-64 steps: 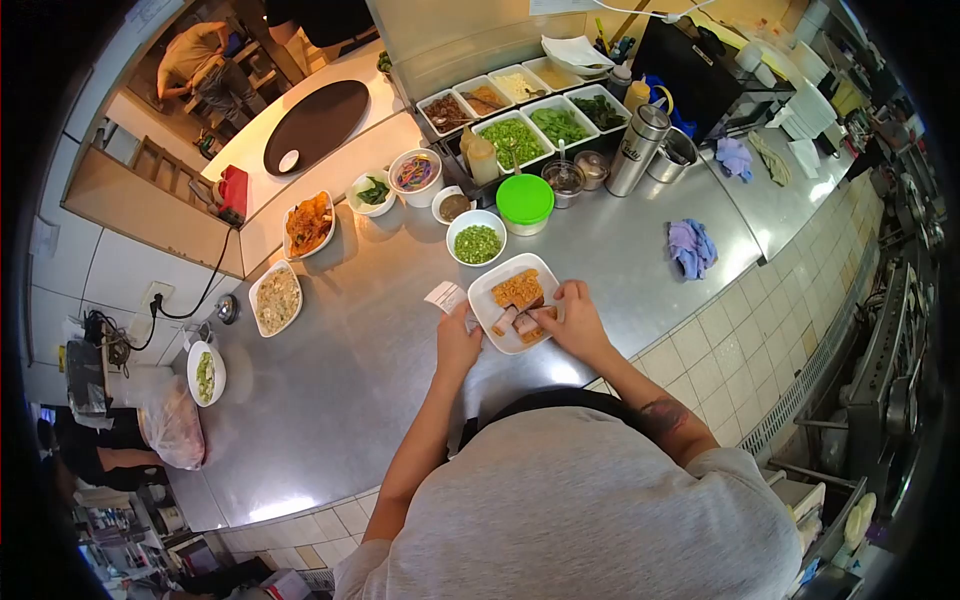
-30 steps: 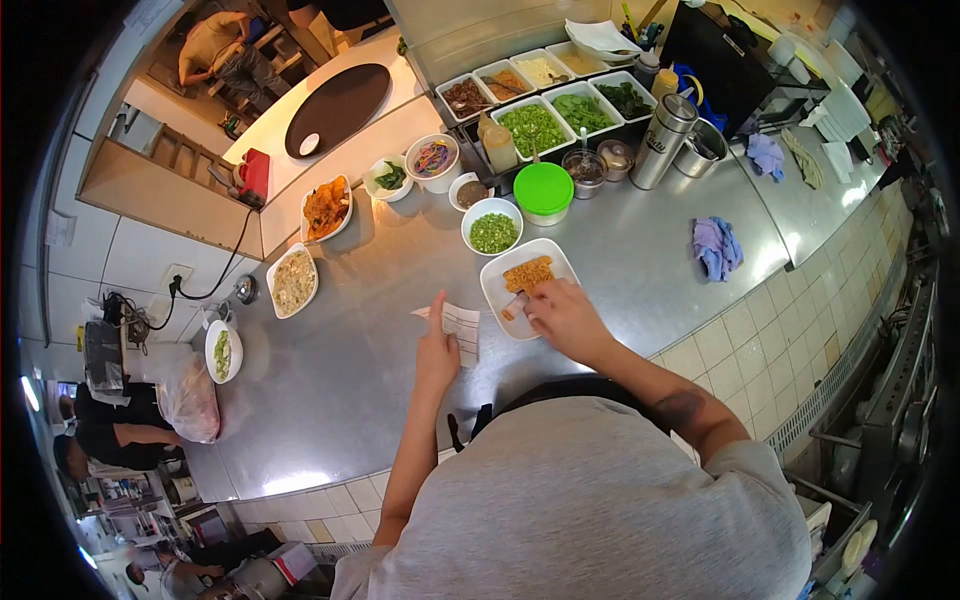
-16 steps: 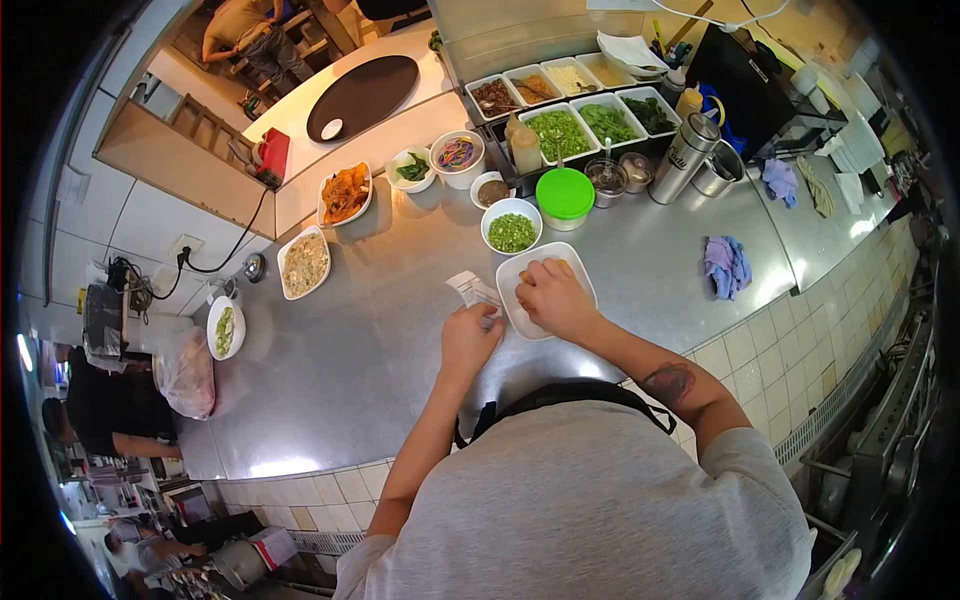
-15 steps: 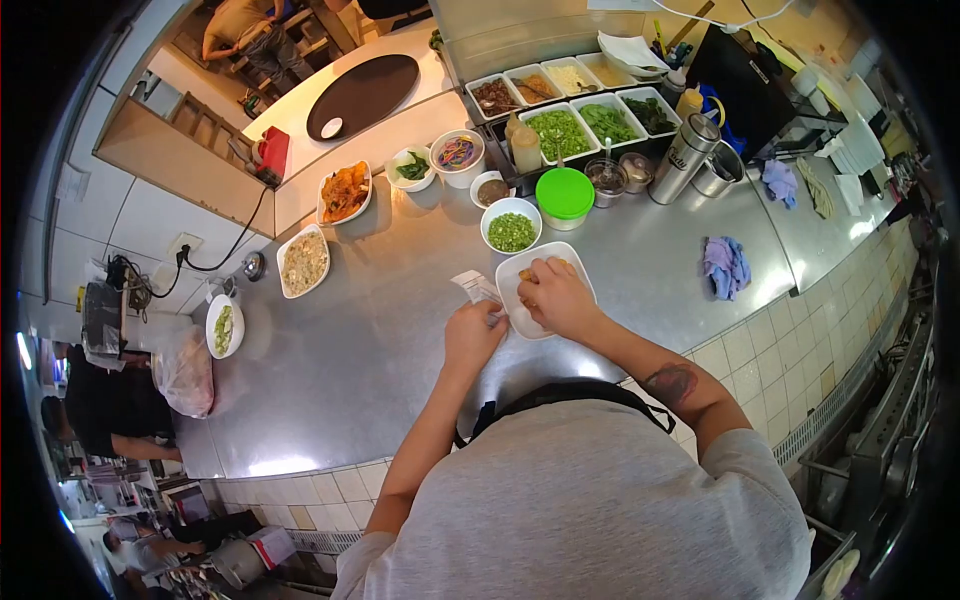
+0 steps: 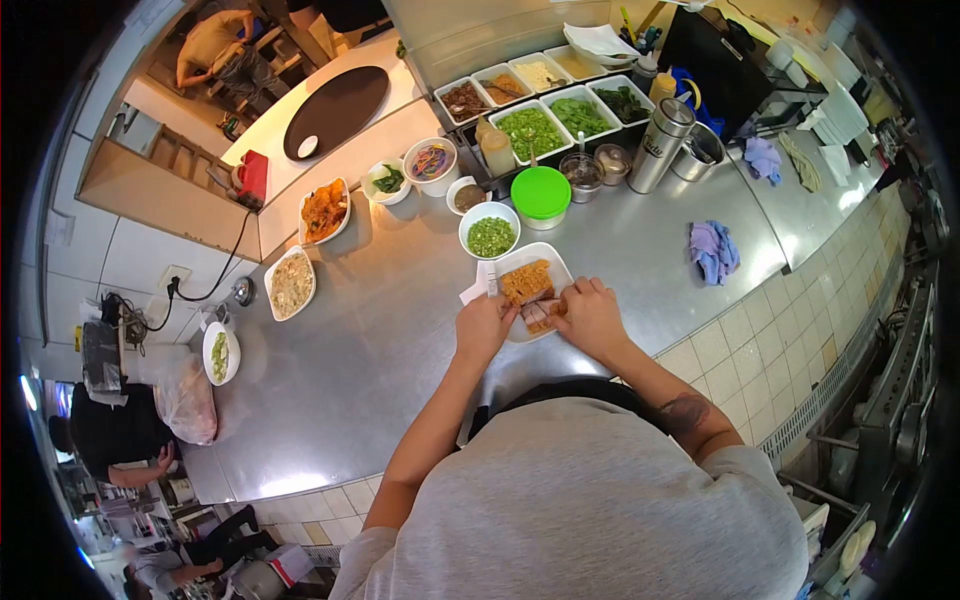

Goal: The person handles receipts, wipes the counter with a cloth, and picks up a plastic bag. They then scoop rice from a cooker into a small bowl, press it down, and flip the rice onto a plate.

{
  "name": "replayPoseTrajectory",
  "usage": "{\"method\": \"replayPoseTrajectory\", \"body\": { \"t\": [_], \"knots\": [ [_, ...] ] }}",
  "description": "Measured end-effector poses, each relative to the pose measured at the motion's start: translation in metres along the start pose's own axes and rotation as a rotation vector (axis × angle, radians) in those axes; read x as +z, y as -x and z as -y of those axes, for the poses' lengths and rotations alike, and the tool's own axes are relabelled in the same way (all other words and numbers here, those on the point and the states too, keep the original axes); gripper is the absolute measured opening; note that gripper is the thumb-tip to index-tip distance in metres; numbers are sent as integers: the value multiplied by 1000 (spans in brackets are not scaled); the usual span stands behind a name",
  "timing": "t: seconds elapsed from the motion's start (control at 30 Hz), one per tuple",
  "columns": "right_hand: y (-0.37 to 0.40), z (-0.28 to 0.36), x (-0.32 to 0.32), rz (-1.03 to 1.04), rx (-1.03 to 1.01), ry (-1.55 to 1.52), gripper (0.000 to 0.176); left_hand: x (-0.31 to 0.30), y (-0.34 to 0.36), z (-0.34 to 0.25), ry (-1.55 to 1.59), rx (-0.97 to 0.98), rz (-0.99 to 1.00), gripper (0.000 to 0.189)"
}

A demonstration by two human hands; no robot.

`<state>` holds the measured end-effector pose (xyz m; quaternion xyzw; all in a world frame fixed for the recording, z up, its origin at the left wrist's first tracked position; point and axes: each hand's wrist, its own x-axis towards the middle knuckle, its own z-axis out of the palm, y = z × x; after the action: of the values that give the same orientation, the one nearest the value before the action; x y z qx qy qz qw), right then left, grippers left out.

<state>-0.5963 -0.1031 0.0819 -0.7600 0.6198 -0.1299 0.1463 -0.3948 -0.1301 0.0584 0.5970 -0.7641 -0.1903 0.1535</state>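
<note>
A white square dish [image 5: 562,262] sits on the steel counter in front of me, holding pieces of golden crumbed meat [image 5: 526,282] with pale cut sides. My right hand [image 5: 592,318] is at the dish's right rim, fingers closed on the end of the nearer piece [image 5: 540,314]. At the left rim is my left hand [image 5: 484,328], its fingers pinched and the tips close to that same piece. A white paper slip [image 5: 485,278] sticks out from the left fingers, which hide part of it. Just beyond the dish stands a bowl of chopped green onion [image 5: 490,238].
A green-lidded tub [image 5: 541,194], sauce jars and a steel flask [image 5: 662,145] stand behind. Topping trays [image 5: 530,130] line the back. Several filled bowls, a plastic bag [image 5: 187,400] and a bell [image 5: 243,291] are leftward; a purple cloth [image 5: 713,252] lies right. Other people are farther off.
My right hand has moved from over the meat to the dish's right rim, uncovering the pieces. My left hand has come in against the left rim. The view has shifted slightly.
</note>
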Motion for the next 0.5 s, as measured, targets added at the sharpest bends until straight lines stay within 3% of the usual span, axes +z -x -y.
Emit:
{"method": "replayPoseTrajectory", "body": {
  "t": [0.17,0.5],
  "knots": [
    [4,11,-3,0,116,63,46,-2,0,-1,-2,27,63,22],
    [1,-1,14,-67,57,-14,39,-20,-1,-6,-13,39,241,42]
  ]
}}
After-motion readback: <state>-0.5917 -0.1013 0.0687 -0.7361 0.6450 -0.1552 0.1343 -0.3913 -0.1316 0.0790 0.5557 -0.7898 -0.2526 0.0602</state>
